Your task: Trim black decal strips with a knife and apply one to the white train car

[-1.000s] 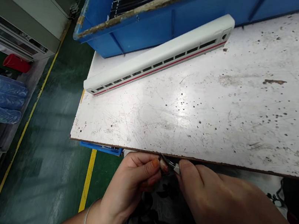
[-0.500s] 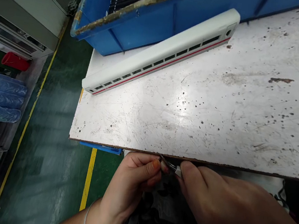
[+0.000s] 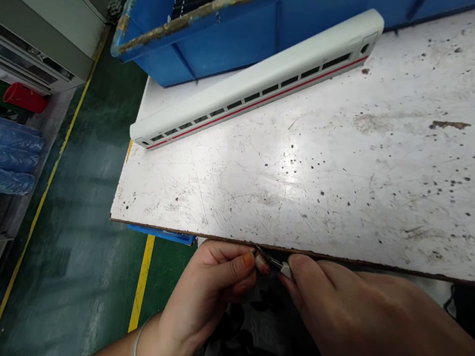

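Observation:
At the table's front edge, my left hand (image 3: 215,285) is closed in a pinch, its thumb pressed against the fingers. Whatever sits between those fingertips is too small and hidden to make out. My right hand (image 3: 345,319) is closed around a thin metal tool with a pale grip (image 3: 287,270). Its narrow metal end points left and reaches my left fingertips, just below the edge. Beyond both hands, a white model train car (image 3: 255,85) with dark windows and a red stripe lies slanted on the table, touched by neither hand.
A worn blue crate (image 3: 224,57) holding dark, white-lined pieces stands at the back of the scratched white table (image 3: 226,194). Left of it runs a green floor (image 3: 87,227) with yellow lines. Plastic-wrapped bottles (image 3: 5,149) and a red bucket (image 3: 25,97) stand farther left.
The hands stay almost in place at the table edge. The metal tool and my right hand have shifted only very slightly; the train car lies as before.

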`<act>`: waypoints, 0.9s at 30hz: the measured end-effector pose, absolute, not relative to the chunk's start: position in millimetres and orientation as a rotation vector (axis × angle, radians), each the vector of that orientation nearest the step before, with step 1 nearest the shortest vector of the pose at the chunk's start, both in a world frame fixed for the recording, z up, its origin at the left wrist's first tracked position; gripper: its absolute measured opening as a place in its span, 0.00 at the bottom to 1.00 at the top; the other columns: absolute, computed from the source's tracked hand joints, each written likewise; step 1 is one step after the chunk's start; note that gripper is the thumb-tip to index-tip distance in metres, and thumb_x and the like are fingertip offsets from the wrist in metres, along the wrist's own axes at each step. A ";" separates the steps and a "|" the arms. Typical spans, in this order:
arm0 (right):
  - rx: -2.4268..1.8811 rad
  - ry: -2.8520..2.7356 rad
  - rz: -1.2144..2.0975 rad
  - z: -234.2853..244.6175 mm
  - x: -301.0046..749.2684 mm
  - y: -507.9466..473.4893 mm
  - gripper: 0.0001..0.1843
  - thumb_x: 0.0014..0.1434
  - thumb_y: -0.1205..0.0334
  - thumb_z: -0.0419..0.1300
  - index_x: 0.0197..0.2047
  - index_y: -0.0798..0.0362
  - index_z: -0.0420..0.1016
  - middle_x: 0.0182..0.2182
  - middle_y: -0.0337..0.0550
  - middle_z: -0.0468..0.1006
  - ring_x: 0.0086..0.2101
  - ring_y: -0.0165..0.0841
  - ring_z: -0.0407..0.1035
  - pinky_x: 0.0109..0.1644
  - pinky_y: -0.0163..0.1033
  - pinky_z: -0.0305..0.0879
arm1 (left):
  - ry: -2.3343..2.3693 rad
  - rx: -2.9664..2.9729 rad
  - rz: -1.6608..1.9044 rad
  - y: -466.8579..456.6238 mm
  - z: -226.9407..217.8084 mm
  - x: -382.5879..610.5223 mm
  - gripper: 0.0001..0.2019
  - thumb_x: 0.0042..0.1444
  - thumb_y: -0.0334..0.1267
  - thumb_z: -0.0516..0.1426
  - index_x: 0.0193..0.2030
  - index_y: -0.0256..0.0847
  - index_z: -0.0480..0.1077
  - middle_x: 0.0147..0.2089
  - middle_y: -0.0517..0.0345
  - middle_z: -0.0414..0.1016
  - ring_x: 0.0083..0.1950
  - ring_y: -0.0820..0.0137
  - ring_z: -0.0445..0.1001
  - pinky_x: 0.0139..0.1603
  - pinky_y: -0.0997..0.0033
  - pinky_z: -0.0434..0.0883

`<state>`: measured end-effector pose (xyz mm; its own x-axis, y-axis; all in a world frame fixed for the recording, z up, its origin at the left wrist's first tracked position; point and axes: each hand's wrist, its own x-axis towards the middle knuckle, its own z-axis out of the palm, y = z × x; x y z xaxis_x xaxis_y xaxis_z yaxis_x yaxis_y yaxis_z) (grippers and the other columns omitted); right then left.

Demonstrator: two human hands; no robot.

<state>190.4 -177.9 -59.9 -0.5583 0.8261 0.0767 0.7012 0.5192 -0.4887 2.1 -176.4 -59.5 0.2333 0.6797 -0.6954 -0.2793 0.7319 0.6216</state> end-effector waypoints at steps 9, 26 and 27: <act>-1.402 -2.429 0.218 -47.2 176.0 -182.5 0.06 0.45 0.71 0.52 0.26 0.50 0.65 0.17 0.38 0.64 0.12 0.33 0.61 0.15 0.39 0.50 | 1.162 0.406 0.685 -175.8 -58.5 1.0 0.13 0.56 0.42 0.63 0.28 0.33 0.78 0.19 0.65 0.56 0.22 0.79 0.48 0.24 0.75 0.46; -1.259 -2.134 0.865 -68.1 196.5 -189.7 0.15 0.65 0.70 0.49 0.54 0.54 0.65 0.27 0.34 0.76 0.23 0.30 0.72 0.23 0.32 0.61 | 1.140 0.434 0.718 -178.2 -66.1 -1.7 0.12 0.56 0.43 0.65 0.31 0.34 0.80 0.19 0.64 0.56 0.22 0.80 0.49 0.24 0.74 0.44; -1.267 -2.113 0.900 -67.7 196.3 -189.8 0.13 0.65 0.71 0.48 0.50 0.52 0.67 0.28 0.36 0.77 0.24 0.31 0.72 0.25 0.33 0.63 | 1.134 0.439 0.714 -178.1 -66.4 -2.7 0.12 0.55 0.43 0.66 0.31 0.34 0.80 0.19 0.64 0.57 0.22 0.80 0.49 0.24 0.75 0.44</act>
<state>196.3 -189.8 -67.7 -0.4326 0.8971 0.0894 0.5569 0.3439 -0.7561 -2.7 -178.1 -66.4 0.2415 0.7101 -0.6614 -0.2895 0.7032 0.6493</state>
